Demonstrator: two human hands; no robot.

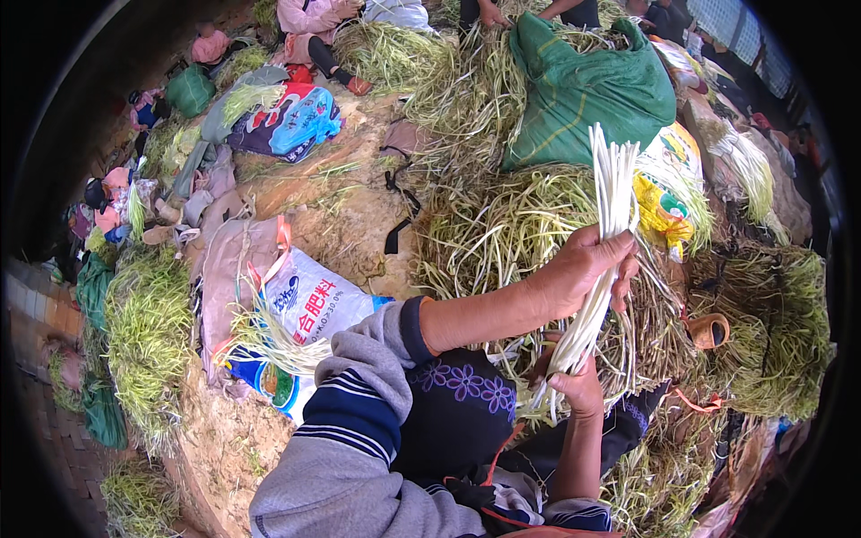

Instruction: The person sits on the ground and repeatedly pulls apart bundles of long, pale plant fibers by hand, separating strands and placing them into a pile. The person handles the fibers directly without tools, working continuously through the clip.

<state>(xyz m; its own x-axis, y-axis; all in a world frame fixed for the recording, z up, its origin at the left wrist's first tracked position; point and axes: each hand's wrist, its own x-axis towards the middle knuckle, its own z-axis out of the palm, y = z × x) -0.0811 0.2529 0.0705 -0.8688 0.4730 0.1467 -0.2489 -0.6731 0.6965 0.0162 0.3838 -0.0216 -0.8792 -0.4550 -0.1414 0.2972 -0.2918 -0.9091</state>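
A bundle of long, pale leafy-vegetable stalks [586, 329], probably blanched chives, slants upright in front of me with its white ends at the top. My left hand [599, 269] wraps around the bundle's upper middle, thumb across the stalks. Lower down, my right hand [578, 390] grips the same bundle near its bottom, the thumb in front and the other fingers partly hidden behind it. Just beyond and beneath both hands lies a large tangled heap of yellow-green stalks [498, 228]. My dark trouser leg [457, 397] with purple embroidered flowers is below my left forearm.
A green woven sack [599, 94] rests on the heap ahead. To the left, a printed white sack [323, 296] lies on bare earth [363, 249], with loose pale stalks [289, 353] over it. More stalks [773, 329] are heaped at right. Several people sit or work farther off.
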